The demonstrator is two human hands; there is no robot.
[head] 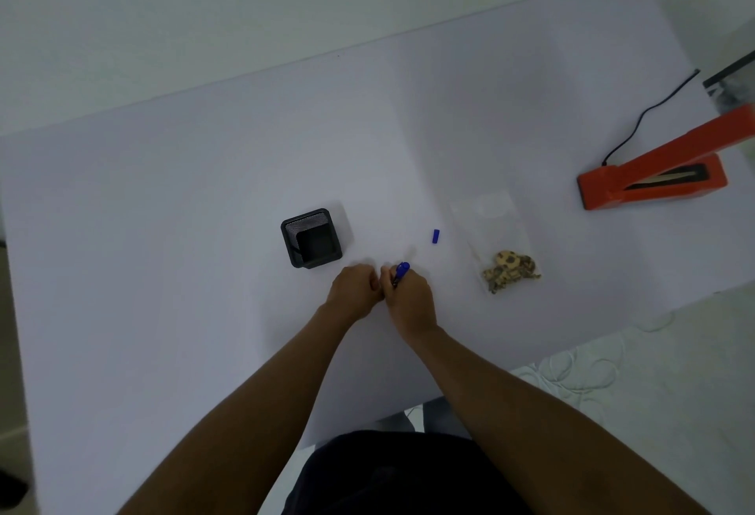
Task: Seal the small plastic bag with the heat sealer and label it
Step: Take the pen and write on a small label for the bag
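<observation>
Two hands meet at table (163,228) centre: right hand (408,296) fingers curl around a blue marker (401,272), left hand (354,288) fingers curled beside it. Plastic bag (496,243) lies at three o'clock, orange heat sealer (653,179) at two o'clock, lever raised.

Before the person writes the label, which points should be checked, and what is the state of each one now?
1. Blue marker pen held in right hand: ok.
2. Small blue cap off, lying on the white table: ok.
3. Label under left hand: cannot tell.
4. Clear plastic bag of brown pieces within reach: ok.
5. Bag sealed: cannot tell.
6. Orange heat sealer with arm raised: ok.
</observation>
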